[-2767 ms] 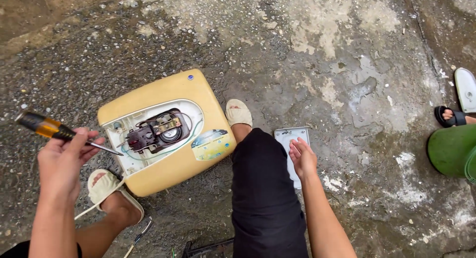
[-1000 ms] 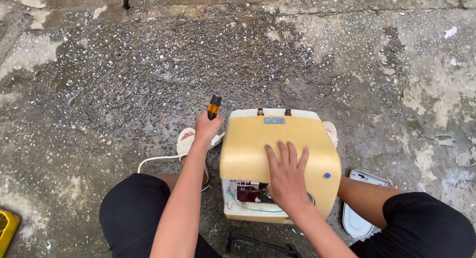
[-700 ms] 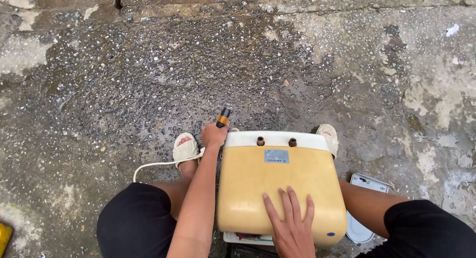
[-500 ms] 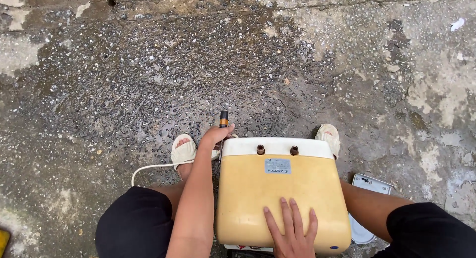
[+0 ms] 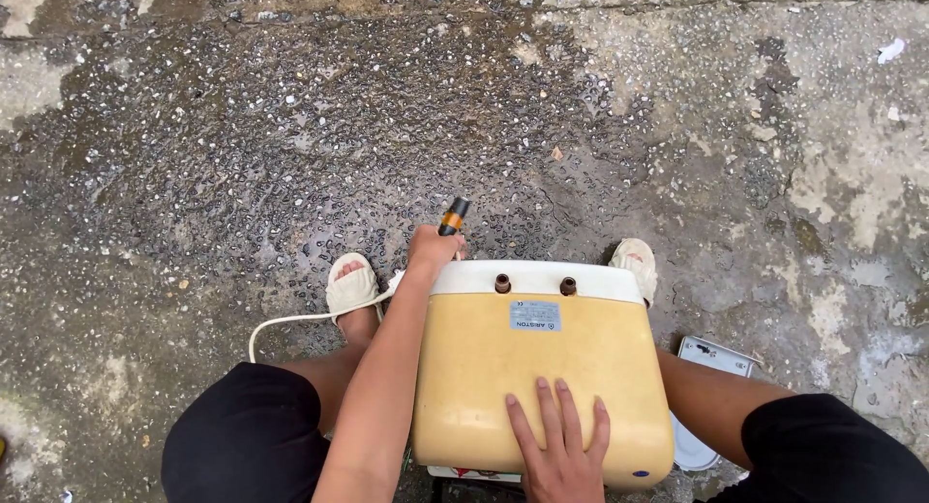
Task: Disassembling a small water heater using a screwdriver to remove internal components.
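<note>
Right hand [image 5: 559, 445] lies flat, fingers spread, on the yellow plastic boxy water heater [image 5: 542, 368] between the knees; at its far left corner the left hand [image 5: 433, 249] grips a black-and-orange-handled screwdriver [image 5: 453, 216], probably steadying; press evenly so it won't tip

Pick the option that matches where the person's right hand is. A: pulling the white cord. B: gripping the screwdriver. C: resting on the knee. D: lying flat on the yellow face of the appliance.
D: the right hand lies spread, palm down, on the yellow appliance, while the left hand holds the screwdriver at its top corner.
</note>
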